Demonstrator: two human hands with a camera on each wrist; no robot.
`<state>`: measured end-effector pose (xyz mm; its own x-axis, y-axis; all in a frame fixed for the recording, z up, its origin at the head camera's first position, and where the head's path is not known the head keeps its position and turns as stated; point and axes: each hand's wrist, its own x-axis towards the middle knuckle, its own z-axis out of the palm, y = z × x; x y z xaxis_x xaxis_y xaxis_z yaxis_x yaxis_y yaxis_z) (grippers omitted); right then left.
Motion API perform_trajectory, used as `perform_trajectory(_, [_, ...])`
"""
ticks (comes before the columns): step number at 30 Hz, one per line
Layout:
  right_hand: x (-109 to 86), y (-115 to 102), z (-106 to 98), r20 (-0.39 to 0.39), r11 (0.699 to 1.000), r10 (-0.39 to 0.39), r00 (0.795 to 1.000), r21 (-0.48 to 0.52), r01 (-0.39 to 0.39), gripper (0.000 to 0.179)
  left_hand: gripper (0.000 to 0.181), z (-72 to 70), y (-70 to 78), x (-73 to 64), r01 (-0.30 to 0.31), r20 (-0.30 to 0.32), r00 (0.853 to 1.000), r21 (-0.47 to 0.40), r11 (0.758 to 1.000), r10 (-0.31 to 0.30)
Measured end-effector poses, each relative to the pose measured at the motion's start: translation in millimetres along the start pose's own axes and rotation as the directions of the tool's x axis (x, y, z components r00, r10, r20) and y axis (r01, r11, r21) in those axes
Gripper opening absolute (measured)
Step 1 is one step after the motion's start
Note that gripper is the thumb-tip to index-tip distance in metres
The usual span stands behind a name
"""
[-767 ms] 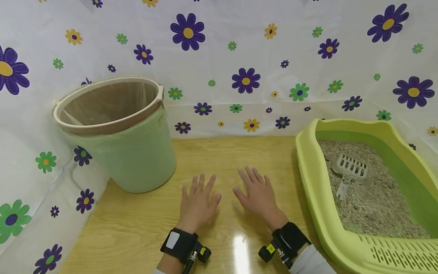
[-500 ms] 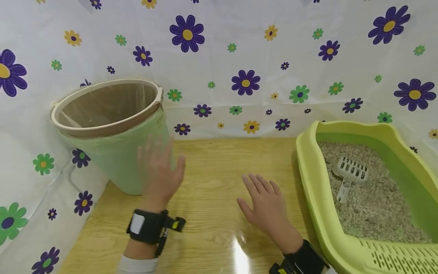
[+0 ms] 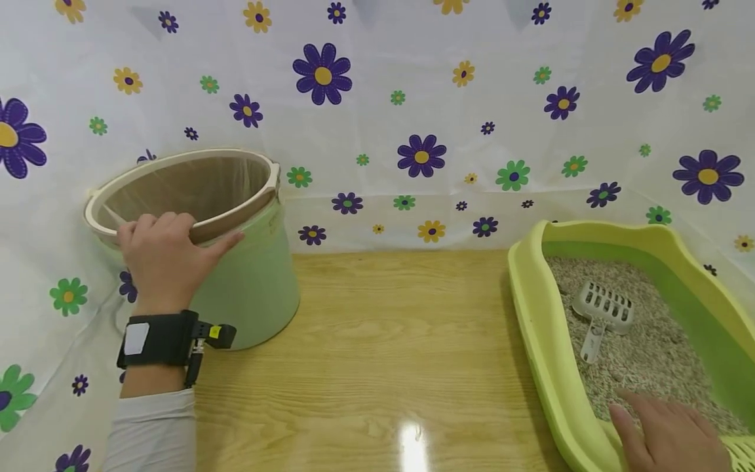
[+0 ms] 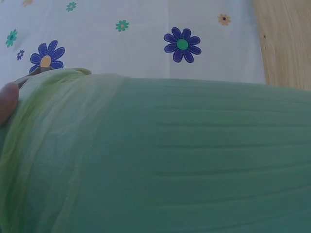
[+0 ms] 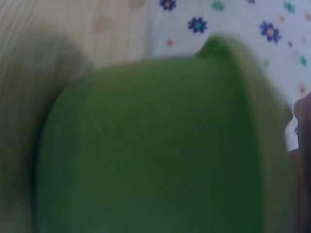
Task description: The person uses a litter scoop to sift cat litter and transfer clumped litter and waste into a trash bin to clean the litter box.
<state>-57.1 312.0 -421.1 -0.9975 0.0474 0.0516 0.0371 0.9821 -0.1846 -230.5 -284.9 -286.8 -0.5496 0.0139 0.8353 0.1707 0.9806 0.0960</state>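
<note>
At the left stands a pale green trash can [image 3: 248,282] with a clear liner bag and a beige rim ring [image 3: 236,219]. My left hand [image 3: 165,259] grips the near side of its rim, fingers bent over the edge and thumb along the outside. The left wrist view shows the can's ribbed wall [image 4: 204,145] and the folded liner [image 4: 53,126] close up. My right hand [image 3: 672,436] is over the near end of a yellow-green litter box [image 3: 533,314], fingers extended and holding nothing. In the box, a grey slotted litter scoop [image 3: 604,305] lies on the litter [image 3: 660,354].
The can and the litter box stand on a wooden table [image 3: 366,354], with bare wood between them. A white sheet with printed flowers [image 3: 366,98] hangs behind and along both sides.
My left hand has moved from mid-table up and left onto the can's rim. My right hand has moved right and nearer, over the litter box. Can, box and scoop have stayed put.
</note>
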Motion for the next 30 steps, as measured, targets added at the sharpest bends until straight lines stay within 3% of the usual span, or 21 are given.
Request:
perform_trajectory(1, [1.8,6,0,0.137,1.0,0.024,0.99,0.008,-0.026,0.053,0.065,-1.1,0.2,0.4,-0.004,0.005,1.0,0.016,1.0,0.004])
perform_trajectory(2, [4.0,10,-1,0.25,0.999,0.04,0.967,0.021,-0.047,0.057,0.065,-2.1,0.4,0.9,-0.005,0.01,1.0,0.026,1.0,0.005])
perform_trajectory(3, [5.1,9,-2,0.322,0.997,0.044,0.946,0.04,-0.06,0.058,0.065,-2.9,0.7,1.7,-0.004,0.013,1.0,0.034,0.999,0.004])
perform_trajectory(5, [5.4,6,-4,0.39,0.995,0.06,0.919,0.055,-0.089,0.058,0.066,-3.5,1.2,2.7,-0.001,0.015,1.0,0.046,0.999,0.0])
perform_trajectory(14, [7.8,7,-4,0.436,0.995,0.074,0.897,0.029,-0.096,0.061,0.07,3.4,4.9,2.3,0.045,-0.051,0.998,0.056,0.997,-0.042])
perform_trajectory(19, [8.4,14,-3,0.471,0.995,0.079,0.878,0.018,-0.099,0.065,0.069,5.1,14.0,2.4,0.032,-0.047,0.998,0.038,0.999,-0.03])
perform_trajectory(30, [7.0,10,-2,0.469,0.996,0.066,0.881,0.018,-0.085,0.065,0.066,6.7,14.5,7.4,0.019,-0.023,1.0,0.001,1.0,-0.019])
